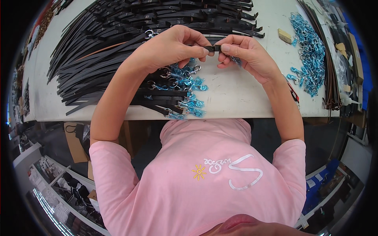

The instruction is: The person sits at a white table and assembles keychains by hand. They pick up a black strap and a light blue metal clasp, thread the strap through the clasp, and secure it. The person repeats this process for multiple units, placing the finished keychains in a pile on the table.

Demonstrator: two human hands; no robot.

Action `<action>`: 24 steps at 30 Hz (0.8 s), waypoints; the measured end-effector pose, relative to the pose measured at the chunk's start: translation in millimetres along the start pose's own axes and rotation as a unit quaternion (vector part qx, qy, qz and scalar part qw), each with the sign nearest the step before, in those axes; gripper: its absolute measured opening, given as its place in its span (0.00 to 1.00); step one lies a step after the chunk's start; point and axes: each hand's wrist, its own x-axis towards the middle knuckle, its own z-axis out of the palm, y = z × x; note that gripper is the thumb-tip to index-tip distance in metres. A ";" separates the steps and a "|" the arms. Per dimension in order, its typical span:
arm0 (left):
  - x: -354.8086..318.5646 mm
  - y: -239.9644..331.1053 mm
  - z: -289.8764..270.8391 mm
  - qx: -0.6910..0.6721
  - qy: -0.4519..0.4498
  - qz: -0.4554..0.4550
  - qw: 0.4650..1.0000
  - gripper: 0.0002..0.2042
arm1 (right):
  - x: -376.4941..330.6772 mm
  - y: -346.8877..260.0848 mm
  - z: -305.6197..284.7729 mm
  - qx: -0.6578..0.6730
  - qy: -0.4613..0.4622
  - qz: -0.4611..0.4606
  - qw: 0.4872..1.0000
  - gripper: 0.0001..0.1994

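Both of my hands are raised over the table and meet at a short black strap [214, 48]. My left hand [177, 44] pinches one side of it between thumb and fingers. On the other side, my right hand [246, 55] grips the strap with thumb and forefinger. A bit of blue-wrapped metal shows below the right fingers, mostly hidden. Under my left wrist lie finished-looking straps with metal snap hooks [193, 83] in blue film. A large heap of flat black straps [90, 74] spreads beneath and beyond my left forearm.
A pile of blue-wrapped snap hooks [309, 53] lies at the right of the white table [252, 100], near a yellowish block [284, 36]. Long brown strips [332, 78] and a white nozzle bottle [348, 100] are farther right. A red-handled tool [294, 94] sits beside my right forearm.
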 end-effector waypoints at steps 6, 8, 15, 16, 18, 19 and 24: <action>0.1 1.6 2.3 0.008 0.016 -0.004 1.000 0.12 | 1.2 0.3 -0.3 0.005 0.000 -0.001 1.000 0.12; 0.3 1.9 4.1 0.040 0.028 0.004 0.999 0.12 | 1.2 0.4 -0.2 0.000 0.002 -0.002 1.000 0.12; 0.8 2.1 3.6 0.014 0.019 0.013 1.000 0.11 | 1.2 0.3 -1.0 0.007 0.002 -0.011 1.000 0.12; 0.8 3.2 3.7 0.024 0.018 0.007 1.000 0.11 | 1.6 1.7 -1.9 0.014 -0.002 -0.011 1.000 0.12; 7.1 -6.3 5.1 0.050 0.032 0.040 0.997 0.11 | 1.4 2.2 -2.0 0.017 -0.005 -0.008 1.000 0.12; 8.9 -9.0 5.7 0.063 0.040 0.055 0.996 0.11 | 1.0 1.7 -1.3 0.012 -0.005 -0.005 1.000 0.12; 4.2 -2.1 0.9 0.042 0.014 0.020 0.999 0.12 | -0.2 1.0 1.2 0.002 0.006 -0.006 1.000 0.12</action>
